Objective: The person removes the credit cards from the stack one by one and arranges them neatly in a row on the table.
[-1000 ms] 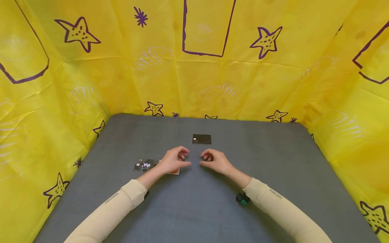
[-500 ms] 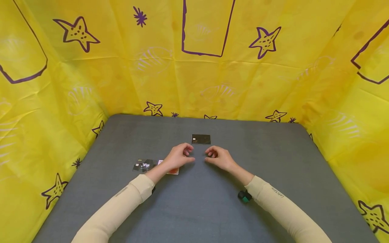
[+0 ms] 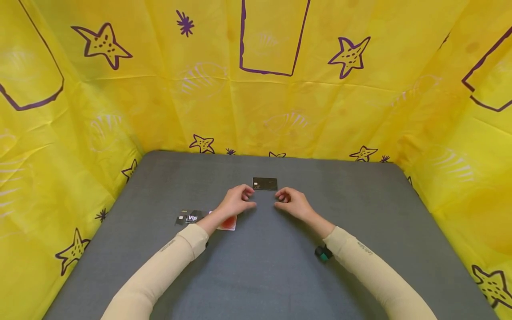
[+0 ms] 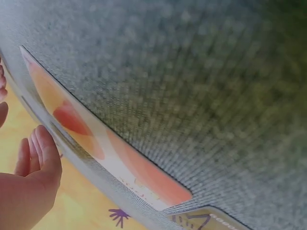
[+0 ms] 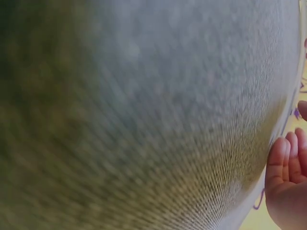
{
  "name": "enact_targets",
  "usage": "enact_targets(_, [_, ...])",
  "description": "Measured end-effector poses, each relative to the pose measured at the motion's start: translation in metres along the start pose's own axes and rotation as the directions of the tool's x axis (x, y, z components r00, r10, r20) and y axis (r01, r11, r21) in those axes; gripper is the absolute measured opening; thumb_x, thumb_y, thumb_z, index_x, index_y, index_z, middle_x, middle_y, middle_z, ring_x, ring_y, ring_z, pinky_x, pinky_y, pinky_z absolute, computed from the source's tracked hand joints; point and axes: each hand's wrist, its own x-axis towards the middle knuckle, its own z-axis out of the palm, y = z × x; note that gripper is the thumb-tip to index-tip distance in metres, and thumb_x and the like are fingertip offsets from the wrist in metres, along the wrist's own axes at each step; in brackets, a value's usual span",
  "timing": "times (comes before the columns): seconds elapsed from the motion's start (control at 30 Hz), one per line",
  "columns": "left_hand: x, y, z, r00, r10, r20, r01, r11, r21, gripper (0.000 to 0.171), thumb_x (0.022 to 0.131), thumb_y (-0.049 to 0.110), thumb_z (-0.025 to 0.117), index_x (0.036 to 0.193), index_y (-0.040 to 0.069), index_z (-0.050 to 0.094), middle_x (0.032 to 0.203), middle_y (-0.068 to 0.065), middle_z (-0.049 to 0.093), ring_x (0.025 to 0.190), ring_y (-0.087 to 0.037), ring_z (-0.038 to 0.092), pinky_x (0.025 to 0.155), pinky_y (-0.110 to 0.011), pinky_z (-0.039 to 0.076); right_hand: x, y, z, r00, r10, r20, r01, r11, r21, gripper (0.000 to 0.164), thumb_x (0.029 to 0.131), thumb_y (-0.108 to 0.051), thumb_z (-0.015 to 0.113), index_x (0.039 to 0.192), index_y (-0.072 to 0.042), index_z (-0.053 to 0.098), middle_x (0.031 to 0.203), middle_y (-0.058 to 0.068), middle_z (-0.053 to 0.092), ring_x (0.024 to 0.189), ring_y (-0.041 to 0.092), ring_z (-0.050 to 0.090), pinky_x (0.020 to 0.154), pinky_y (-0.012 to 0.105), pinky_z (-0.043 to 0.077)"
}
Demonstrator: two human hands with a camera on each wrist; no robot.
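Observation:
A black VIP card [image 3: 265, 184] lies flat toward the back of the table in the head view. Just below its left corner is my left hand [image 3: 236, 201], thumb and fingers parted and holding nothing. My right hand [image 3: 294, 202] mirrors it near the card's lower right corner, its fingers loosely bent with nothing between them. Beneath my left wrist, a red-and-white card [image 3: 228, 223] is partly covered by the arm. A dark Vip card [image 3: 191, 217] lies beside it on the left. In the left wrist view, the red-and-white card [image 4: 76, 120] shows close up below the hand.
A grey cloth-topped table [image 3: 264, 275] carries all the cards. Yellow patterned curtains [image 3: 256, 102] with starfish drawings enclose its back and both sides. A dark wrist device [image 3: 323, 254] hangs under my right sleeve.
Both hands have moved forward to the black VIP card. My left hand has also shifted right, uncovering more of the red-and-white card, while my right hand has drifted slightly right. The cards stay put.

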Motion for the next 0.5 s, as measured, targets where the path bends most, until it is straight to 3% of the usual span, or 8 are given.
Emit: enact_targets(0.5, [0.020, -0.005, 0.000, 0.998, -0.048, -0.033, 0.048, 0.999, 0.008, 0.041, 0.079, 0.012, 0.079, 0.114, 0.000, 0.063, 0.105, -0.012, 0.065, 0.091, -0.023, 0.060, 0.084, -0.037, 0.049, 0.015, 0.004, -0.003, 0.999, 0.029, -0.040, -0.030, 0.999, -0.030, 0.030, 0.081, -0.018, 0.080, 0.106, -0.007, 0.067, 0.094, 0.005, 0.063, 0.082, 0.019, 0.055, 0.076, 0.034, 0.044])
